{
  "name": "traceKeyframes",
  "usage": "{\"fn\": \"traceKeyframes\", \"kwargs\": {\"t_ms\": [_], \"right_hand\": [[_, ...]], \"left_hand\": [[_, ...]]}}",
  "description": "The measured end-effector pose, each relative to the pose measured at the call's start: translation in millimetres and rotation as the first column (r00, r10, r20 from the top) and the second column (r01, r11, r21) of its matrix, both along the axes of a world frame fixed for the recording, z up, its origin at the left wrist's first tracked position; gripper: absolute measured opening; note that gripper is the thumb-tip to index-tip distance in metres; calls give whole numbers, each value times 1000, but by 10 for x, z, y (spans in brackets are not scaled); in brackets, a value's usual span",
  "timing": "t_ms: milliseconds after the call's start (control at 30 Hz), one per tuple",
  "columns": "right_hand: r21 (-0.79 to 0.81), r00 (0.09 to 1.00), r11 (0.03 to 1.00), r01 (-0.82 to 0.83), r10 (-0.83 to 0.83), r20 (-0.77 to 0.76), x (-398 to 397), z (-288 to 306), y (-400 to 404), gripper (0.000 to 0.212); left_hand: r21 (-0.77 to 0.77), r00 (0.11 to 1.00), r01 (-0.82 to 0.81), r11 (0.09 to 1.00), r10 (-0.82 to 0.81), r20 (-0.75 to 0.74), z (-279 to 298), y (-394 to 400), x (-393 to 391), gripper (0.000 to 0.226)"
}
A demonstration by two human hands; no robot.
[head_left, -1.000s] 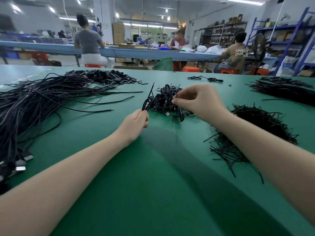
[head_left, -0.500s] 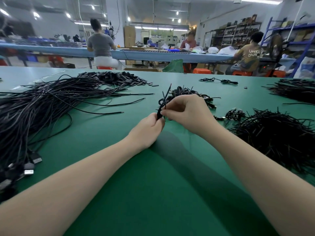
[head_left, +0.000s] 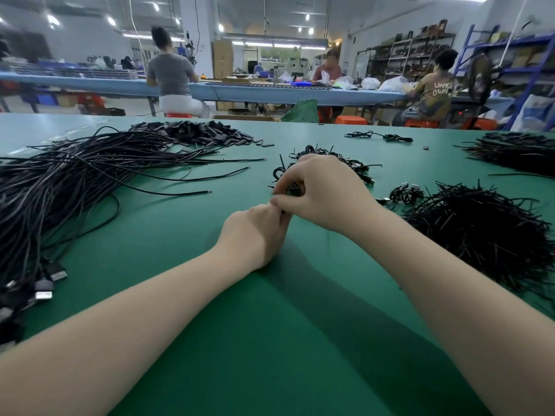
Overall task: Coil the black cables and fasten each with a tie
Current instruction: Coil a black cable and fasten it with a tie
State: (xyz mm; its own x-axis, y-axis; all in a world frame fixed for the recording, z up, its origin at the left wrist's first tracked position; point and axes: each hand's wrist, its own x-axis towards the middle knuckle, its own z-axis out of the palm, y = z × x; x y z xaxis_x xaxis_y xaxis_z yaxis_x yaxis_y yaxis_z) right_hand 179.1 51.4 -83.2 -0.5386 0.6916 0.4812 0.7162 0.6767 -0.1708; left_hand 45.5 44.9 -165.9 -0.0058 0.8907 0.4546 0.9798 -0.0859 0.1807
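My left hand (head_left: 255, 232) and my right hand (head_left: 324, 190) meet over the middle of the green table (head_left: 270, 340). Between them they pinch a small coiled black cable (head_left: 289, 187) with a thin black tie (head_left: 281, 162) sticking up from it. The coil is mostly hidden by my fingers. Behind my right hand lies a heap of coiled, tied cables (head_left: 345, 160). A big bundle of loose black cables (head_left: 75, 181) spreads over the left of the table, plugs toward me. A pile of black ties (head_left: 480, 232) lies at the right.
A heap of small black parts (head_left: 204, 132) lies at the back left, another dark pile (head_left: 522, 151) at the far right. Two tied coils (head_left: 405, 195) rest beside the tie pile and a single cable (head_left: 378, 136) farther back. People sit at a blue bench (head_left: 270, 91) behind.
My right hand left the heap of coils and came toward me to join the left hand. Both now close tightly on the coil, and the camera view has shifted slightly.
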Motion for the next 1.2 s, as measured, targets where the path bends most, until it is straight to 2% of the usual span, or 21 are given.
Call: {"fn": "traceKeyframes", "kwargs": {"t_ms": [33,100,133,267,400,533,667,800,867,967,1033,1100,1133,1200], "right_hand": [[45,994,999,14,-19,104,11,36,-1,20],[62,982,998,32,-43,185,38,96,4,18],[23,983,999,29,-33,182,49,119,5,16],[-149,990,989,-8,29,139,87,196,-6,9],[-292,993,956,-27,59,102,142,259,-15,9],[-256,990,967,9,27,136,136,248,-14,12],[-281,992,960,-9,43,117,126,230,-21,11],[-352,993,935,-37,76,96,188,280,4,7],[-441,992,896,-46,92,83,288,338,59,9],[-618,983,785,-36,140,120,477,382,152,16],[-787,978,605,-121,207,8,592,331,193,22],[-875,942,358,-328,200,-271,649,210,237,17],[-860,898,258,-439,154,-412,641,140,252,15],[-783,792,142,-606,15,-610,550,3,262,16]], "left_hand": [[7,997,1,1000,0,-73,-5,-2,7,34],[2,998,8,1000,-8,-66,-6,-3,-5,36],[14,998,6,1000,-5,-67,-2,-5,-10,37],[113,968,52,992,-22,-251,-10,-27,35,36],[100,981,71,993,-51,-186,10,-40,45,35],[119,986,85,989,-67,-152,9,-44,62,38],[172,967,120,978,-76,-244,24,-53,66,39],[256,946,261,931,-195,-257,100,-120,68,28],[340,908,359,869,-240,-344,130,-147,75,28],[370,800,524,767,-296,-522,179,-176,93,35],[401,761,594,697,-327,-560,199,-203,120,35],[467,799,582,666,-361,-480,201,-226,151,35],[494,835,543,680,-375,-402,197,-233,162,36],[497,892,446,744,-415,-178,181,-234,156,35]]}}
